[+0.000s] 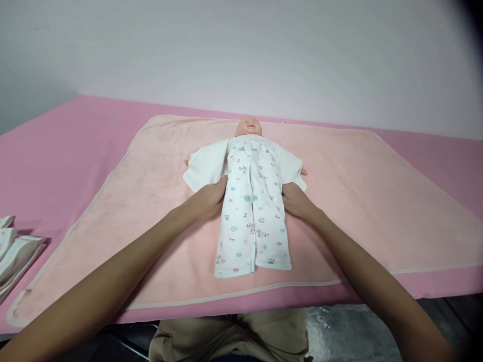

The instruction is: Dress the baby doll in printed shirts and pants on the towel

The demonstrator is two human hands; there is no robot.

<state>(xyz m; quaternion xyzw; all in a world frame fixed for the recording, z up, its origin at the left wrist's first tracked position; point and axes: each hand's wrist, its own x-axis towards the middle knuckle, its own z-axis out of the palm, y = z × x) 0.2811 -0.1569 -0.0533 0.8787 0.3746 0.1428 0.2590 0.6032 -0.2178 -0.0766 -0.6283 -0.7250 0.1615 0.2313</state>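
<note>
Both hands at the sides of patterned pants on a doll

A pale wall (241,55) rises behind the far edge of the tabletop (56,151), which is pink. Over most of that tabletop a peach blanket (162,166) with a light binding is spread, its far edge close to the tabletop's far edge and its near-left corner close to the near edge.

On the blanket, about midway between its left and right sides, a doll (249,126) lies on its back, head toward the far edge. White pants (251,211) with small coloured prints cover its front from the upper chest down, the two legs side by side and the hems toward the tabletop's near edge. A white top (207,161) shows at the neck and in two wide sleeves spread out left and right.

Some folded cloths (18,259) sit at the tabletop's left, beside the blanket's edge.

The left hand (211,200) is at the left side of the pants and the right hand (301,201) at the right side, about level with each other. The fingers are largely hidden by the cloth, so I cannot tell whether either hand is grasping it.
</note>
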